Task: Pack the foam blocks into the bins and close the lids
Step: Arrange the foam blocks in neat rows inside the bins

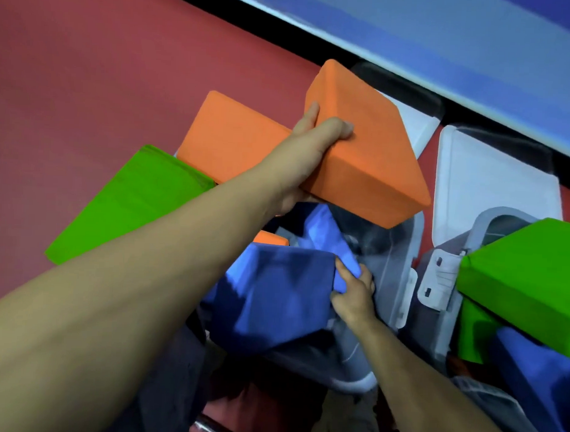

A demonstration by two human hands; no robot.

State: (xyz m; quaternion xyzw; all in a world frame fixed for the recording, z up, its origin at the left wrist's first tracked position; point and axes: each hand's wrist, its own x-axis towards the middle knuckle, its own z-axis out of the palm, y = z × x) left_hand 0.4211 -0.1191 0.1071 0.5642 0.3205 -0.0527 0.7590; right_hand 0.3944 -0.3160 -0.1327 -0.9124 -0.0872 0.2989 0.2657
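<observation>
Head view, left to right: no writing or label can be read on anything here. A green foam block [129,204] lies on the red floor [88,63] at the left, with an orange block [228,136] overlapping its upper corner. The left arm reaches forward across both, and the left hand [312,142] grips a second, larger orange block [370,154], thumb on its top face and fingers under it, holding it tilted above the clear bin [401,268]. That bin holds blue blocks: a large dark blue block [274,296] sits high in it, a lighter blue one [322,233] behind it, and a small orange corner [271,238] shows at its left. The right hand [355,296] is down in the bin, fingers curled around the blue block's right edge. A white lid [491,187] lies beyond. At the right, a second bin [443,279] holds a green block [523,288] resting across its top, with another blue block [536,386] below.
</observation>
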